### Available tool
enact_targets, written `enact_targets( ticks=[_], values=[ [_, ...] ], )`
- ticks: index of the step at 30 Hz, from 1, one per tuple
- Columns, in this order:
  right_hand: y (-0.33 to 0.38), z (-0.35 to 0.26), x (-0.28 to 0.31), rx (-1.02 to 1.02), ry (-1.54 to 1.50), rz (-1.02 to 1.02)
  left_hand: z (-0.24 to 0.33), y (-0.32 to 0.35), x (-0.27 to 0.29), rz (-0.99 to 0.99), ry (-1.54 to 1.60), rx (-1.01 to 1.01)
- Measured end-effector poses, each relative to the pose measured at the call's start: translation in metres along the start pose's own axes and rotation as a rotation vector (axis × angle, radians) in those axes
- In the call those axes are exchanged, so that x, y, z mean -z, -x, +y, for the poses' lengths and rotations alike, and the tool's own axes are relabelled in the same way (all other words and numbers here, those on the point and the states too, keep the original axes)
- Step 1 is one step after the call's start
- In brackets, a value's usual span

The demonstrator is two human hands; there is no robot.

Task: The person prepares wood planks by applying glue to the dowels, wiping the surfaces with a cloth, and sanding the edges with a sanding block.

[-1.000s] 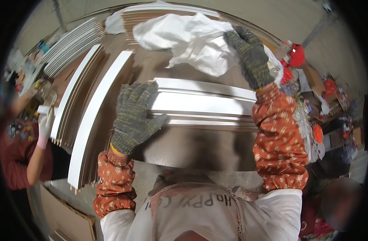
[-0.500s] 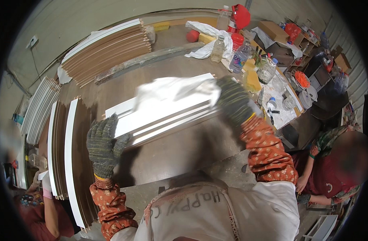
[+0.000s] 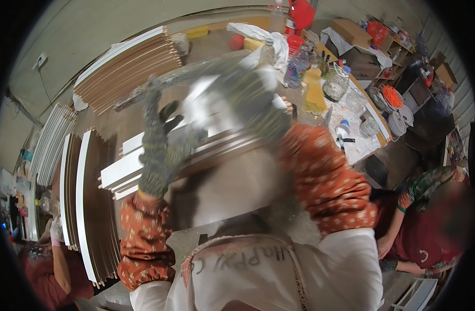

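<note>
On the table in front of me lies a small stack of long white-faced strips (image 3: 124,171) with brown edges. My left hand (image 3: 167,142), in a dark grey knitted glove, is over the left part of the stack. Its fingers point away from me and stand apart, holding nothing that I can see. Across the far right part of the stack sweeps my right hand (image 3: 250,101), gloved alike and smeared by motion. A crumpled white cloth (image 3: 212,106) is bunched under its fingers, blurred as well. Right-hand fingertips are hard to make out.
Brown-edged strips (image 3: 126,70) are stacked at the far left, with more strips (image 3: 92,202) along the left edge. Bottles (image 3: 298,65), yellow sponges (image 3: 314,93) and a jar (image 3: 335,85) crowd the right side. One person (image 3: 429,223) sits at right, another (image 3: 53,264) at lower left.
My right hand has swung left and away from me with the cloth. My left hand has moved right and farther over the strips, and the near strips now reach farther left.
</note>
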State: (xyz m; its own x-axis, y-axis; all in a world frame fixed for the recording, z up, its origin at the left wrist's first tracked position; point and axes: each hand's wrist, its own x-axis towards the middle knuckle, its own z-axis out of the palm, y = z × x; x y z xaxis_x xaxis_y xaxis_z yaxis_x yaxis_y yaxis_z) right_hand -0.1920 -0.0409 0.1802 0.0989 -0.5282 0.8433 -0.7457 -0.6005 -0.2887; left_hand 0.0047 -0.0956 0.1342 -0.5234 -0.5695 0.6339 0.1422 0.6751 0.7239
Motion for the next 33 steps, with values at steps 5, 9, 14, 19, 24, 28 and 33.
enact_targets(
  ticks=[5, 9, 14, 19, 24, 28, 33],
  values=[
    [0.045, -0.025, 0.033, 0.021, 0.208, 0.127, -0.031, -0.041, 0.011, 0.099, -0.282, 0.251],
    [0.122, 0.037, 0.111, -0.512, 0.591, -0.069, -0.057, -0.079, 0.079, 0.010, -0.644, 0.437],
    [0.217, 0.084, 0.099, -0.617, 1.026, -0.518, -0.029, -0.069, 0.068, -0.062, -0.988, 0.112],
    [0.205, 0.100, 0.105, -0.952, 0.511, -0.350, -0.009, -0.036, 0.026, -0.334, -0.646, -0.142],
    [0.123, 0.035, 0.096, -0.273, 0.862, -0.118, -0.014, -0.003, 0.003, -0.564, -1.163, 0.019],
    [0.086, -0.015, 0.037, -0.408, 0.527, -0.315, -0.021, -0.004, 0.002, -0.542, -1.173, -0.024],
    [0.096, 0.030, 0.053, -0.411, 0.889, -0.359, -0.015, -0.004, 0.001, -0.553, -1.234, -0.074]
  ],
)
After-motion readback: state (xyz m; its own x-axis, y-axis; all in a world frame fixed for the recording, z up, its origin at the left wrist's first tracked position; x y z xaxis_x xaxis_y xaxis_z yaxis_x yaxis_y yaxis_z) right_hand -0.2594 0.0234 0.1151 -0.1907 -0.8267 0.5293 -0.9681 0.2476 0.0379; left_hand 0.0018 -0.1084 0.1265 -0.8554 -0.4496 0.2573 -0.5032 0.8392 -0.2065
